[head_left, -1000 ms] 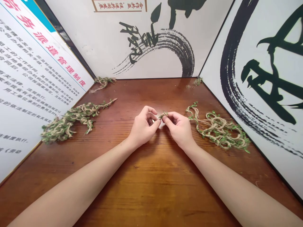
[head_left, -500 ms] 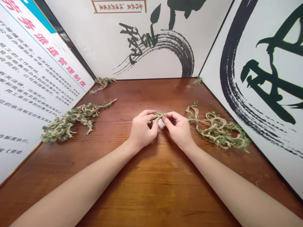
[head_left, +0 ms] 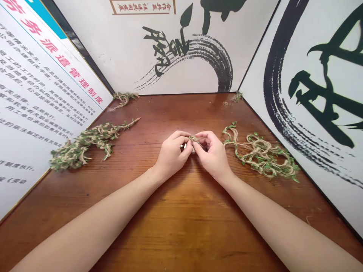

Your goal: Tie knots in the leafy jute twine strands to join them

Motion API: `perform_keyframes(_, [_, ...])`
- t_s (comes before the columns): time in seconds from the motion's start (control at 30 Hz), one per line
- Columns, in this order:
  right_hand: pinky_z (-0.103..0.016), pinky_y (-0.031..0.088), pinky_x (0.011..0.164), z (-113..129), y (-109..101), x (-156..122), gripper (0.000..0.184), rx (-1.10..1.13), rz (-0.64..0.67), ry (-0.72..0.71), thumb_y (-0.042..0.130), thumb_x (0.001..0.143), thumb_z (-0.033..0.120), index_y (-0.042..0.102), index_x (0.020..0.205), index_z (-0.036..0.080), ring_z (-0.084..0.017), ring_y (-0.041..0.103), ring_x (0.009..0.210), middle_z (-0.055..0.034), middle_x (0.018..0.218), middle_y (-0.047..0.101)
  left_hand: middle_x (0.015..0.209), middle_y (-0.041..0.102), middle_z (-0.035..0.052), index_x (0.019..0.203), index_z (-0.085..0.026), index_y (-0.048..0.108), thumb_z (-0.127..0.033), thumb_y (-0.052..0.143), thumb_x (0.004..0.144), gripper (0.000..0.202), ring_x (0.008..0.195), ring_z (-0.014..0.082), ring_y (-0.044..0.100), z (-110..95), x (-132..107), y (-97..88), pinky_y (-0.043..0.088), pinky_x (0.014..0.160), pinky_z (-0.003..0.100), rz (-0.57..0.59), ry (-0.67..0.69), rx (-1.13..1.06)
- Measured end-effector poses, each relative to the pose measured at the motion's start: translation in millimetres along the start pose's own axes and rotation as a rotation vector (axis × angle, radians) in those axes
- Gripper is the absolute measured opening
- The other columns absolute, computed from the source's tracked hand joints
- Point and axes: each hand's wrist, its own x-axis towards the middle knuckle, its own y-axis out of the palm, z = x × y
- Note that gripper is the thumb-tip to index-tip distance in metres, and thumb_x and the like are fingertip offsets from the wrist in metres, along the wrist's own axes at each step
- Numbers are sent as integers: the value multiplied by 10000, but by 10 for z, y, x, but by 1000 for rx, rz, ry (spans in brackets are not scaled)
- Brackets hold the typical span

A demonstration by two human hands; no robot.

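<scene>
My left hand (head_left: 176, 152) and my right hand (head_left: 210, 154) meet fingertip to fingertip above the middle of the table. Pinched between them is a short bit of leafy twine (head_left: 193, 138), tan cord with green leaves; most of it is hidden by the fingers. Both hands are closed on it. Something small and white shows under the fingertips, too covered to name. To the right of my right hand lies a loose, looping heap of leafy twine (head_left: 262, 155), one strand of it reaching toward that hand.
At left on the wooden table (head_left: 181, 226) lies a denser bundle of leafy twine (head_left: 82, 145). A smaller twine clump (head_left: 124, 99) sits in the back left corner, and green scraps (head_left: 237, 97) in the back right. Printed panels (head_left: 113, 49) wall three sides.
My two hands have drawn closer together, their fingertips now nearly touching over the twine. The heaps on the table have not moved.
</scene>
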Motion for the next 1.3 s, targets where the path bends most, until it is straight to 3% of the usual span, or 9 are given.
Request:
perform_keyframes(0.13, [-376,569,820,-14,-11,18,267,2,43,8,634,864,281,727,1097,188,-212,720,829,-74,938,783,954,760,54,796,-181,723,-144,639,892,132,829,152,718,-23,15,-16,608,760,273,23,-36,-37])
perform_keyframes(0.23, [-407,567,903,-16,-25,30,230,-4,55,-30,622,870,268,769,1034,202,-233,734,943,-82,1046,797,948,781,42,779,-194,730,-148,665,865,117,832,158,731,-40,15,-32,605,780,283,30,-100,-52])
perform_keyframes(0.4, [-408,568,906,-11,-27,34,172,29,32,-23,627,873,275,783,926,226,-231,735,941,-61,1013,803,901,794,49,824,-191,694,-201,712,835,23,798,177,750,-52,-5,-20,616,753,312,4,-280,-210])
perform_keyframes(0.53, [-382,571,829,6,-23,35,142,63,18,18,649,860,295,757,878,205,-219,722,849,-66,910,789,854,783,32,1012,-199,588,-209,729,818,240,805,176,771,-53,-3,-4,637,758,296,-12,-406,-458])
perform_keyframes(0.7, [-337,552,732,16,-20,34,125,112,21,32,658,855,311,703,851,194,-186,687,735,-47,827,753,959,790,67,1015,-178,660,-220,673,855,166,885,179,772,-21,8,18,638,853,320,20,-366,-485])
perform_keyframes(0.87, [-323,542,711,24,-17,21,117,91,19,0,646,873,311,689,864,203,-182,678,740,-42,840,745,837,784,41,911,-177,727,-249,637,871,122,740,171,740,3,18,16,614,724,313,53,-407,-341])
perform_keyframes(1.0, [-330,543,738,23,-16,26,129,109,27,16,664,865,326,698,873,202,-185,682,768,-47,863,749,760,745,14,854,-178,703,-237,606,883,118,682,144,680,-1,35,-3,552,677,281,70,-365,-266])
perform_keyframes(1.3, [-313,530,683,-10,-31,60,117,204,25,97,677,792,314,660,823,203,-166,645,696,-25,779,709,778,692,3,841,-186,616,-204,534,915,111,704,134,605,-42,59,-18,475,677,270,109,-280,-159])
